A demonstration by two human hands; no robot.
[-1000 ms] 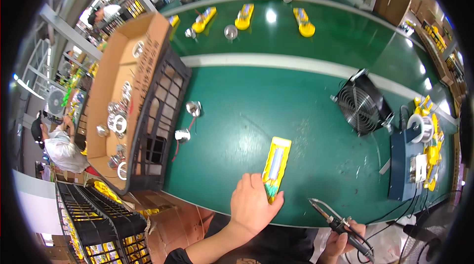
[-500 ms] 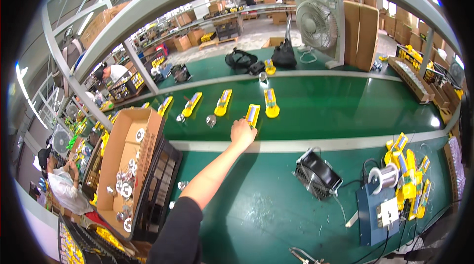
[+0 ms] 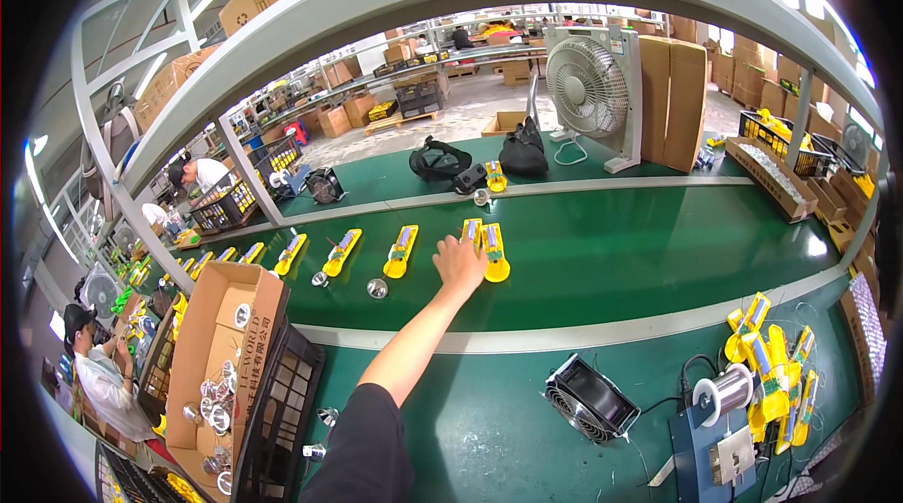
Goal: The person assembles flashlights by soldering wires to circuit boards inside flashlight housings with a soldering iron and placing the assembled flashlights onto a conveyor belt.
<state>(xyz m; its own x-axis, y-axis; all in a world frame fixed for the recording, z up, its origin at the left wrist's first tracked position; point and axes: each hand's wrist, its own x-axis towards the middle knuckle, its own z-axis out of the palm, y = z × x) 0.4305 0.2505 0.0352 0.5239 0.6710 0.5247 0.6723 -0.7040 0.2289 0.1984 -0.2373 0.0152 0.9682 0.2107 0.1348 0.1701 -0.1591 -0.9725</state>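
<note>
My left hand point(image 3: 459, 265) reaches over the green belt point(image 3: 602, 259), its fingers closed on a yellow flashlight housing point(image 3: 471, 228) with a pale inset. The hand covers the lower part of this housing. Right beside it lies another yellow housing point(image 3: 494, 254), wide end toward me. To the left, a yellow housing point(image 3: 401, 252) and several more lie in a slanting row along the belt. A shiny reflector cup point(image 3: 377, 289) sits near the row, and another reflector cup point(image 3: 320, 279) lies farther left. My right hand is out of view.
At left, a cardboard box point(image 3: 214, 315) of reflectors rests on a black crate point(image 3: 292, 409). A small black fan point(image 3: 591, 400), a blue device with a wire spool point(image 3: 722, 393) and piled yellow housings point(image 3: 776, 371) occupy the near bench. A large fan point(image 3: 588, 89) stands beyond the belt.
My view has shifted, so the belt appears lower. My left hand and its yellow housing are now right beside the neighbouring housing, where a gap showed before.
</note>
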